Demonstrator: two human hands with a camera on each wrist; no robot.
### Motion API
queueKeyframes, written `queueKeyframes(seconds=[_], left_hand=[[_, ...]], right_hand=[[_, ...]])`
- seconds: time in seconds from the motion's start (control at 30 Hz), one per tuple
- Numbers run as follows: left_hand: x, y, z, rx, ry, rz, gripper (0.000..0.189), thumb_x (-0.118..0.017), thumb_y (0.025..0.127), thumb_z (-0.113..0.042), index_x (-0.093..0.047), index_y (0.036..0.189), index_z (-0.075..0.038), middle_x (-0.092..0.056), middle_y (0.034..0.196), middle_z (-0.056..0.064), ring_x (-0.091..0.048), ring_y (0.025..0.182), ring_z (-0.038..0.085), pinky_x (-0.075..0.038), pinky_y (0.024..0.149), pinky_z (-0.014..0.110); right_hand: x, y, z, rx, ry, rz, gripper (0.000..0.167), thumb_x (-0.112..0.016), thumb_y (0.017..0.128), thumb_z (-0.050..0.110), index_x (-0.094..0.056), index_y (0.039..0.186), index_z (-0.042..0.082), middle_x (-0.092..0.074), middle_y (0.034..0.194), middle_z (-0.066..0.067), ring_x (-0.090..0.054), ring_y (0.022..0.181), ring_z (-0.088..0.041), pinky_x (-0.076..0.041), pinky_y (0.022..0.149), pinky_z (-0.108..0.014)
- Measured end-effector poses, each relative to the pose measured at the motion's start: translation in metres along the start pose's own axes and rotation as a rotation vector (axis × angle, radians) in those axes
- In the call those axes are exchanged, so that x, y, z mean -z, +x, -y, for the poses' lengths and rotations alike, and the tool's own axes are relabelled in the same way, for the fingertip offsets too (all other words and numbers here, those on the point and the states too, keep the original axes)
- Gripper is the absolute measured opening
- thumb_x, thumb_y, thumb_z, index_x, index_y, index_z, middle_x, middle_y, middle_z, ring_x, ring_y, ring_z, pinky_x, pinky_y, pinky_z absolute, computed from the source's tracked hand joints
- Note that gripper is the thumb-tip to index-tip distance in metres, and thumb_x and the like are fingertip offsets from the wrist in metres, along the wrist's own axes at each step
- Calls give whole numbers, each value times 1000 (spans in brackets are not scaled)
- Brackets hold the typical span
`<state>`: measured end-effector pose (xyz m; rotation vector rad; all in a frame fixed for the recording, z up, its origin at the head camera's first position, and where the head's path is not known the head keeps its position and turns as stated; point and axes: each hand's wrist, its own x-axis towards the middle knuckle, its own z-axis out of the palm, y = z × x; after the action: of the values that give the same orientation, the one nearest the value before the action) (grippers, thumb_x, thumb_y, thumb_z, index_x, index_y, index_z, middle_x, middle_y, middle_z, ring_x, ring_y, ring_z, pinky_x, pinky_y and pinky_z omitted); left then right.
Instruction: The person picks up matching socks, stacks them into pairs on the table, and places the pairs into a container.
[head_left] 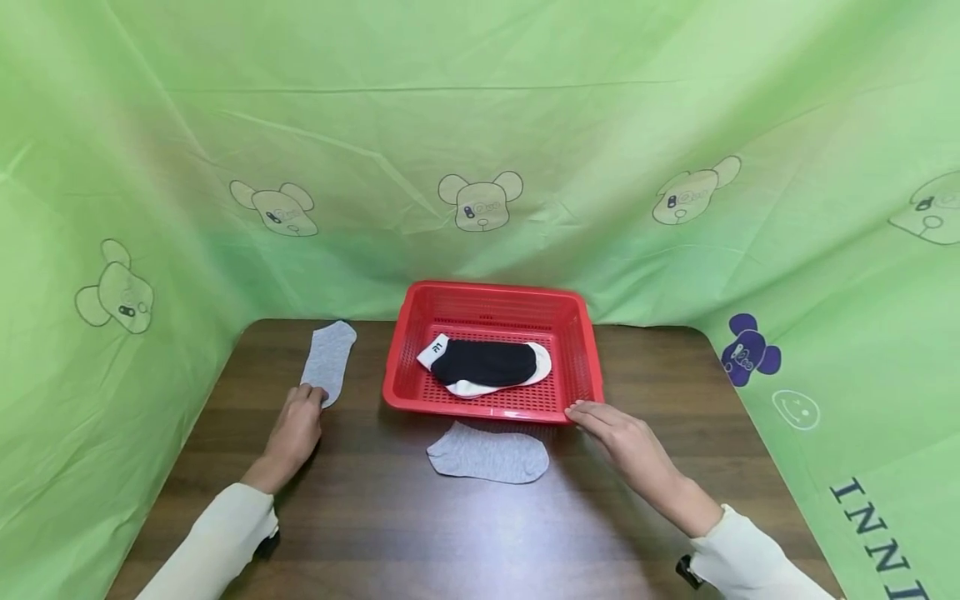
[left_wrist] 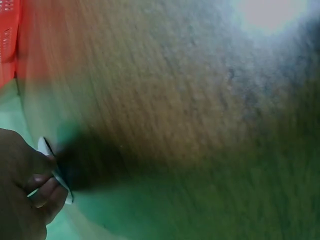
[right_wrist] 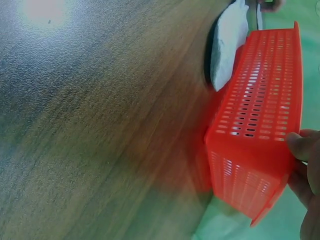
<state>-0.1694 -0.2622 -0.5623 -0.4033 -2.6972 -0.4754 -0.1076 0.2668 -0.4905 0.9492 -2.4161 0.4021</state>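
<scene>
My left hand (head_left: 295, 427) is at the near end of a light grey ankle sock (head_left: 327, 354) on the left side of the table. In the left wrist view, thumb and fingers pinch the edge of that sock (left_wrist: 69, 198). At the near right corner of a red plastic basket (head_left: 592, 350), my right hand (head_left: 626, 442) grips the rim, its thumb showing on the outer side in the right wrist view. Inside the basket lies a black sock (head_left: 487, 362) on top of white sock fabric (head_left: 542, 364). A second grey sock (head_left: 491, 454) lies flat just in front of the basket.
The brown wooden table (head_left: 390, 533) is enclosed at the back and sides by green cloth (head_left: 360, 150) printed with bear heads. The basket stands near the back edge, close to the cloth.
</scene>
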Motion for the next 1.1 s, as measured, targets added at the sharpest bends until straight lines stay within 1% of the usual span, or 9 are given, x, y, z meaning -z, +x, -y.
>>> queueKeyframes(seconds=[0.17,0.3,0.4,0.6,0.67,0.87,0.97,1.03,1.1], left_hand=[[0,-3,-5,-47,47,-8,24,-60,74,22,-64,93,9,-59,83,21,-55,80,43,-51,72,51],[-1,-9,-21,-56,46,9,25,-61,72,24,-63,93,10,-55,82,20,-54,75,41,-52,69,49],[-2,-14,-38,-74,53,0,27,-61,69,25,-62,91,9,-51,80,17,-54,74,38,-52,66,46],[-8,-25,-81,-141,63,-78,15,-64,72,18,-61,81,6,-47,75,13,-52,68,33,-50,60,42],[-10,-29,-96,-139,37,-72,14,-64,72,16,-60,78,4,-47,74,11,-52,65,32,-48,59,41],[-6,-39,-136,-11,-149,78,17,-63,69,14,-64,80,1,-57,74,11,-59,63,29,-51,58,37],[-1,-43,-151,60,-288,168,19,-63,69,15,-65,82,0,-60,71,6,-59,63,21,-50,57,31],[3,-45,-160,125,-411,253,19,-63,70,14,-65,83,1,-60,67,3,-56,59,14,-47,54,27],[6,-48,-167,211,-521,332,15,-65,74,11,-66,86,1,-59,65,0,-52,58,7,-44,52,22]], right_hand=[[-1,2,2,-14,-1,5,47,-38,110,37,-75,118,8,-75,118,-8,-73,109,-25,-57,91,-41],[-2,3,5,-14,-6,-14,58,-29,110,42,-75,116,8,-76,116,-8,-73,106,-25,-58,88,-42],[-2,4,6,-24,-7,-19,59,-29,110,43,-76,115,8,-76,115,-8,-73,105,-25,-58,87,-41],[-1,5,6,-42,1,-17,58,-30,109,44,-76,114,9,-76,114,-8,-74,105,-24,-58,87,-41],[-1,5,5,-47,0,-15,58,-31,109,45,-76,114,10,-76,114,-7,-74,105,-24,-59,87,-41],[-3,6,4,-44,-5,-17,56,-31,109,44,-76,115,11,-76,115,-5,-73,105,-22,-58,87,-41],[-4,6,5,-47,-9,-24,56,-31,109,44,-76,115,11,-76,115,-5,-73,105,-22,-58,87,-41],[-5,7,7,-55,-16,-22,34,-53,107,33,-75,114,9,-75,114,-7,-72,105,-23,-58,87,-41],[-7,10,12,-73,-18,-17,21,-70,98,20,-73,113,5,-72,115,-10,-69,107,-26,-57,90,-40]])
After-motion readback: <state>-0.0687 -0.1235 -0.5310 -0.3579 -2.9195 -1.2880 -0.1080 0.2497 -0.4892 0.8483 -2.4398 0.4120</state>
